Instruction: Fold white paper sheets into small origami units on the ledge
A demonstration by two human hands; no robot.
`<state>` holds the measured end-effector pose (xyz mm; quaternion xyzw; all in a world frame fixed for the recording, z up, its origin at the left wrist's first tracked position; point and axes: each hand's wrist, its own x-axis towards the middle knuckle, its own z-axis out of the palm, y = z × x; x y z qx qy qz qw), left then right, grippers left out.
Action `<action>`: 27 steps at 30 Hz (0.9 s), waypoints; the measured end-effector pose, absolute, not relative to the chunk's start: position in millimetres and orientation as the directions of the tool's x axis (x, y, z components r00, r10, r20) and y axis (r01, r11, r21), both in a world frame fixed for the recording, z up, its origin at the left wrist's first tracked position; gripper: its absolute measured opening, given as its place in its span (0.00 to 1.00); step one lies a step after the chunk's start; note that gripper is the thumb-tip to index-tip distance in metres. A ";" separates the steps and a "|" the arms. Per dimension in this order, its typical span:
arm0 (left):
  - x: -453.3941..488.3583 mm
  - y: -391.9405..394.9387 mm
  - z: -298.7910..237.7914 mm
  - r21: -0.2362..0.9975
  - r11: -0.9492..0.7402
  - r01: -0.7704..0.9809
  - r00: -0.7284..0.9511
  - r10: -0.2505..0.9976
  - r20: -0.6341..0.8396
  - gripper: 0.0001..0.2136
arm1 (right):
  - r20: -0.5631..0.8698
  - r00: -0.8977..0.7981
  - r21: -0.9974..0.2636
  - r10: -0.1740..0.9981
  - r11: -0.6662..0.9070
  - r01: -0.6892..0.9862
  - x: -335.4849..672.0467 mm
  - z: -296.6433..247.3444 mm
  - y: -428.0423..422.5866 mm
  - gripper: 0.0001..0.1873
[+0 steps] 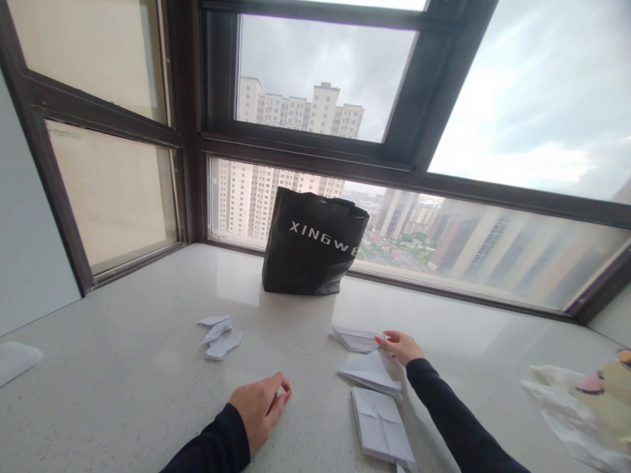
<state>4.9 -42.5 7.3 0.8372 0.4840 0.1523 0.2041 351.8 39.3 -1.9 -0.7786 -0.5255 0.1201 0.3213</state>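
My right hand pinches the right end of a long folded white paper lying on the counter. Just nearer to me is a pointed folded paper, below my right wrist. Closest on that side lies a thick square of folded paper with crossing creases; a small white corner pokes out beneath it. My left hand rests on the counter with its fingers curled in, and nothing shows in it. Beyond it, to the left, several small folded paper pieces lie in a loose group.
A black bag with white lettering stands at the back against the window. The speckled white counter ends at dark window frames. At the right edge lies a white plastic packet with a printed pattern; a white object is at the left edge.
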 end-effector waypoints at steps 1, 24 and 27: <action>3.1 -40.2 7.1 0.486 -0.457 0.745 0.484 0.872 0.079 0.10 | 0.170 0.425 -0.632 0.889 -0.232 0.739 351.7 0.1 37.3 0.17; -26.5 7.0 10.8 0.217 -0.332 0.918 0.297 0.938 0.179 0.13 | 0.376 0.097 -0.738 0.922 0.234 0.633 247.6 58.4 -92.2 0.14; -27.3 6.8 12.1 0.262 -0.337 0.904 0.296 0.937 0.184 0.13 | 0.342 0.012 -0.745 0.940 0.263 0.613 227.3 61.9 -99.5 0.13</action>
